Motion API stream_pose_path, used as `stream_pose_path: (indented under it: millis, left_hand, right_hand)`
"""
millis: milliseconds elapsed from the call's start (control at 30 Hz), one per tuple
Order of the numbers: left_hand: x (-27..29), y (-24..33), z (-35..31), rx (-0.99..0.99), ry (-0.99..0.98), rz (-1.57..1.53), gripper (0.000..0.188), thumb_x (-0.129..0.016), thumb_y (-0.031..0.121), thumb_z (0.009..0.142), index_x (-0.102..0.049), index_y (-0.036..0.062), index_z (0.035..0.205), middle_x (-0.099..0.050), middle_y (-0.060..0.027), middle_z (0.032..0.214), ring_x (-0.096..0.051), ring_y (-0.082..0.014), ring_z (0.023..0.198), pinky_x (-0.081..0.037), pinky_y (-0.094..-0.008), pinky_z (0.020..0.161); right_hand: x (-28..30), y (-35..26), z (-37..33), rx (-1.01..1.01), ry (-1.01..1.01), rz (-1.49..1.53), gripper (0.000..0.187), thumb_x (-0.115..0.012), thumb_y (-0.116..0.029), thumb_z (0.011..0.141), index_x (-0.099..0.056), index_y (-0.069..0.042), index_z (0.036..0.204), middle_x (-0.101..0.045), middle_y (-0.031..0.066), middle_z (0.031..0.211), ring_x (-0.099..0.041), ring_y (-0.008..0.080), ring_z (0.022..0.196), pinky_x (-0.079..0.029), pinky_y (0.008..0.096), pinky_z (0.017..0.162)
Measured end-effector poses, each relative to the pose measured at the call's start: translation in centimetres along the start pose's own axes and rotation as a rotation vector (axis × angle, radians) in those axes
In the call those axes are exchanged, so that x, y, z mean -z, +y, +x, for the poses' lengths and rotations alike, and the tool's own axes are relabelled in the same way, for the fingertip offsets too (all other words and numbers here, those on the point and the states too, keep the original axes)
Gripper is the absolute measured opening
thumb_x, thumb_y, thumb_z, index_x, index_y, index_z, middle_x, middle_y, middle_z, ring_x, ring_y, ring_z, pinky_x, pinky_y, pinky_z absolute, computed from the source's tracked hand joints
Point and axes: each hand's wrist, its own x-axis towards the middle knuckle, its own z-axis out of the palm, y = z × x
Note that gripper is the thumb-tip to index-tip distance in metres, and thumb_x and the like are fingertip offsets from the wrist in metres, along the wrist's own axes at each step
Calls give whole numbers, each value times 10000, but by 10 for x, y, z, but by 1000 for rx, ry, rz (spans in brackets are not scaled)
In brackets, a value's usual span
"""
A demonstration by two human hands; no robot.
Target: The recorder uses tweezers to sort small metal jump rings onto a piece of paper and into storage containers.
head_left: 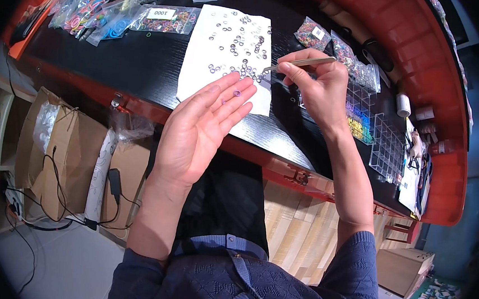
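Level your straight-fingered, palm-up left hand point(197, 128) so the small, round purple rings point(236, 93) on its fingers stay put; your right hand point(324, 93) pinches slim brass-coloured metal tweezers point(319, 61).

Metal tweezers point(308, 63), matt paper point(201, 51), glossy tabletop point(117, 64), shiny plastic bags point(185, 21)

Holds slim metal tweezers point(314, 61) in the right hand point(320, 88), pointing them at small rings point(245, 61) scattered on a white sheet point(198, 50). Holds the left hand point(193, 132) flat, palm up, over the sheet's near edge, with purple rings point(236, 93) on the fingers point(239, 114). Works at a black tabletop point(116, 67), beside a clear compartment box point(357, 95) of coloured pieces point(358, 128).
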Motion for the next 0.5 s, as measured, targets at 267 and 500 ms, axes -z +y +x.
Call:
stream_pose_path:
  millis: [267, 500]
  left_hand:
    - [0, -1, 0, -2, 13, 23, 546, -411, 193, 1047, -309, -163, 1449, -337, -331, 1505, -335, -401, 1440, -313, -468, 1196]
    - [-2, -1, -1, -2, 13, 16, 546, -414, 193, 1046, -313, -164, 1446, -339, -333, 1504, -342, -404, 1436, -312, -469, 1196]
  right_hand:
    - [1, -10, -2, 28, 79, 56, 78, -710, -12, 869, -739, 33, 927, -715, 63, 798, -655, 101, 673, -513, 218, 619]
    - [1, -8, -1, 78, 88, 31, 77, -717, -17, 865, -737, 30, 922, -720, 72, 796, -663, 102, 680, -521, 222, 621]
